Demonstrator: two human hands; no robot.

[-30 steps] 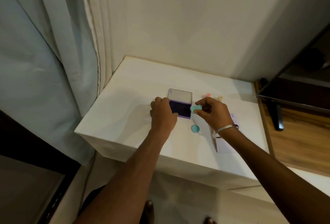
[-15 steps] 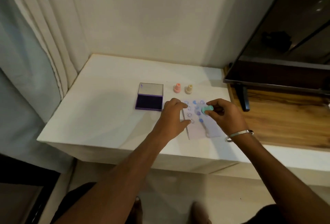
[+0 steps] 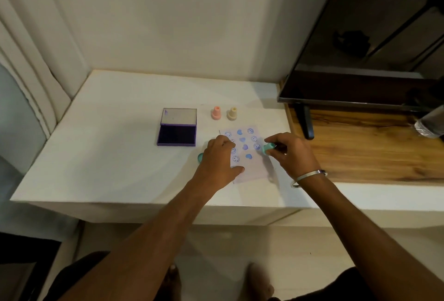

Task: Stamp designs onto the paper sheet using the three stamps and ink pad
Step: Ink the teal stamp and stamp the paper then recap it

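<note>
On the white tabletop [image 3: 115,147] lies one paper sheet [image 3: 252,168], already carrying blue prints in three columns: about five smiley faces down the left, four hearts down the middle, and three round faces down the right. The left hand [image 3: 217,161] lies flat on the sheet's left edge, its fingers loosely spread and holding nothing. The right hand [image 3: 292,153] pinches one teal stamp [image 3: 268,148] between thumb and fingers, tilted at the sheet's right edge; whether its face touches the paper cannot be told. Two more stamps stand upright just beyond the sheet, side by side: a pink stamp [image 3: 216,113] and a cream stamp [image 3: 232,113]. One ink pad [image 3: 177,134] sits open left of them, lid raised. One teal cap [image 3: 200,157] peeks out beside the left hand. A bracelet [image 3: 310,177] circles the right wrist.
</note>
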